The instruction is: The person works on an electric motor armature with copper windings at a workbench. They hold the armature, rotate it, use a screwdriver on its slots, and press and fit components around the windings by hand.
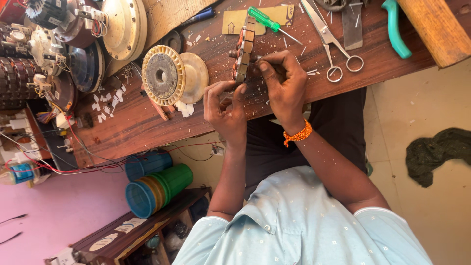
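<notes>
A ring-shaped motor stator (244, 49) with slotted metal laminations stands on edge on the brown wooden bench (147, 122). My left hand (225, 105) is curled below it, fingertips on the stator's lower rim. My right hand (284, 81), with an orange beaded band at the wrist, pinches a small thin piece against the stator's side; what the piece is cannot be made out. Short white slips (105, 103) lie scattered over the bench.
A cream winding spool with a metal disc (164, 74) lies left of the stator. Behind are a green-handled screwdriver (262, 18), scissors (328, 41), a teal-handled tool (395, 29) and a wooden handle (436, 29). Fan motor parts (122, 27) crowd the left; stacked plastic cups (157, 189) stand below.
</notes>
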